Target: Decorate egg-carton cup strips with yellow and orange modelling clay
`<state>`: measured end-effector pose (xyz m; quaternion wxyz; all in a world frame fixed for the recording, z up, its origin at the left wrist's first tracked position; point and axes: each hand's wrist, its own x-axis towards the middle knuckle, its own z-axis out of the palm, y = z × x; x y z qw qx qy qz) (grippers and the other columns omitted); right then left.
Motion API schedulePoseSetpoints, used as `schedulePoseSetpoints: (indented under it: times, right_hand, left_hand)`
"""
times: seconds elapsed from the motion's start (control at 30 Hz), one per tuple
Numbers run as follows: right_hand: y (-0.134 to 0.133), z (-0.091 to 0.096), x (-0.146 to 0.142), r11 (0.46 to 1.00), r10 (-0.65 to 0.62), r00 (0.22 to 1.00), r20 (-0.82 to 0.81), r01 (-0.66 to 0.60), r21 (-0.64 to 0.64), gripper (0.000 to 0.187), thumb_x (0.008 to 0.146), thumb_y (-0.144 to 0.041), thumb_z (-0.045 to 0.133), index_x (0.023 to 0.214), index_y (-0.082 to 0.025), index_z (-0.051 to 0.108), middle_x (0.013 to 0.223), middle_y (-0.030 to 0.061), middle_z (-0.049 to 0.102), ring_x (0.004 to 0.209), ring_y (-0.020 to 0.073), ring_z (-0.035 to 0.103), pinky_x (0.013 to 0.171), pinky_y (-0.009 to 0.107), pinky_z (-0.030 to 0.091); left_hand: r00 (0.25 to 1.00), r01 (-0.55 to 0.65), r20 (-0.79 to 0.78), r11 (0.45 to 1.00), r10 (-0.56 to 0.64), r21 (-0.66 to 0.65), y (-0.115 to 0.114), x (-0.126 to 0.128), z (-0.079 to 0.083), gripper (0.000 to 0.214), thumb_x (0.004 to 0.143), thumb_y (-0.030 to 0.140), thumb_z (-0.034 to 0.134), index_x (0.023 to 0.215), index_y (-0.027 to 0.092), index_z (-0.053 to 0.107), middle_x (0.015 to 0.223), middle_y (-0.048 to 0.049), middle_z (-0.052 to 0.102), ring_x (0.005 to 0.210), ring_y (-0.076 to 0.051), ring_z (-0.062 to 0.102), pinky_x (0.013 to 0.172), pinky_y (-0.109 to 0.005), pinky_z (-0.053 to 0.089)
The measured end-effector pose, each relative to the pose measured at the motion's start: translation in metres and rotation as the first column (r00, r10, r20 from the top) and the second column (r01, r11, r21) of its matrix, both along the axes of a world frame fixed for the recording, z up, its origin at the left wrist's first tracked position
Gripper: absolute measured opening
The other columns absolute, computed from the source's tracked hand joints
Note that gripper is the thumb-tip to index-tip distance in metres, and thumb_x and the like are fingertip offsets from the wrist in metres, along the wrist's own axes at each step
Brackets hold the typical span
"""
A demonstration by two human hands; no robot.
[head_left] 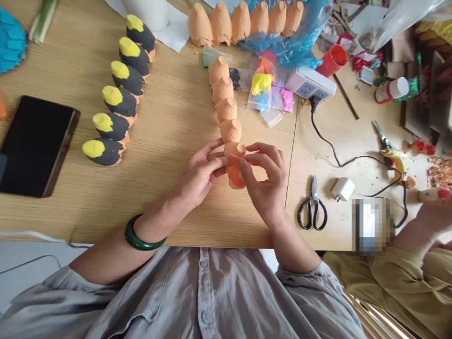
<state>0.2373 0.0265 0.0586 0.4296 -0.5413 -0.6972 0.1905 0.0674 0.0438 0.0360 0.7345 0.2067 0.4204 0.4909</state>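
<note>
My left hand [200, 175] and my right hand [265, 180] meet over the table's middle, both pinching the near end of a row of orange egg-carton cups [226, 109]. The nearest cup [235, 175] sits between my fingers, with a thin strip of orange clay pressed along its top. My left wrist wears a green bangle [140, 237]. Both hands' fingers are curled and closed on the cup.
A row of black cups with yellow tips [118, 96] lies at left, beside a dark tablet [33, 145]. Scissors [312, 207], a white charger [343, 189], a glue gun [393, 159], a power strip [310, 84] and bags of coloured clay [263, 89] lie right. Another person's arm [416, 235] reaches in.
</note>
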Motion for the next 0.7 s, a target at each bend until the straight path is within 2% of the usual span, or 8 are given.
schedulePoseSetpoints:
  times: [0.17,0.37,0.53,0.7]
  right_hand:
    - [-0.001,-0.003,0.000,0.995,-0.016,0.997,-0.077,0.008,-0.103,0.010,0.107,-0.029,0.077,0.098,-0.028,0.081,0.124,0.0074,0.078,0.114,0.0251,0.073,0.103,0.051,0.066]
    - [-0.002,0.000,-0.004,0.967,-0.025,0.969,-0.247,-0.039,-0.250,0.017,0.109,-0.037,0.077,0.096,-0.026,0.080,0.125,0.0072,0.072,0.119,0.0223,0.074,0.095,0.040,0.073]
    - [-0.004,-0.002,-0.007,0.968,-0.024,0.953,-0.301,-0.053,-0.245,0.018,0.111,-0.039,0.074,0.099,-0.025,0.078,0.128,0.0073,0.073,0.121,0.0203,0.074,0.094,0.037,0.074]
    - [-0.003,-0.009,-0.008,0.974,-0.033,0.964,-0.262,-0.027,-0.223,0.021,0.111,-0.039,0.074,0.096,-0.024,0.076,0.128,0.0095,0.074,0.122,0.0230,0.074,0.103,0.045,0.072]
  left_hand:
    - [1.000,-0.023,0.021,0.999,0.024,-0.024,-0.003,0.003,0.002,0.053,0.078,0.020,0.091,0.129,0.019,0.077,0.098,-0.0004,0.087,0.095,-0.018,0.084,0.093,-0.028,0.069]
    - [1.000,-0.003,0.015,1.000,0.002,0.007,-0.005,0.002,-0.005,0.053,0.081,0.027,0.098,0.130,0.024,0.078,0.102,-0.0015,0.088,0.098,-0.020,0.085,0.094,-0.031,0.068]
    - [0.999,-0.020,0.038,1.000,0.021,-0.018,-0.005,0.001,-0.010,0.047,0.081,0.028,0.101,0.123,0.028,0.081,0.100,0.0003,0.087,0.099,-0.019,0.085,0.095,-0.030,0.069]
    - [0.997,-0.039,0.058,0.998,0.042,-0.048,-0.005,0.002,-0.008,0.048,0.074,0.023,0.103,0.118,0.028,0.085,0.104,0.0013,0.088,0.095,-0.017,0.084,0.094,-0.028,0.070]
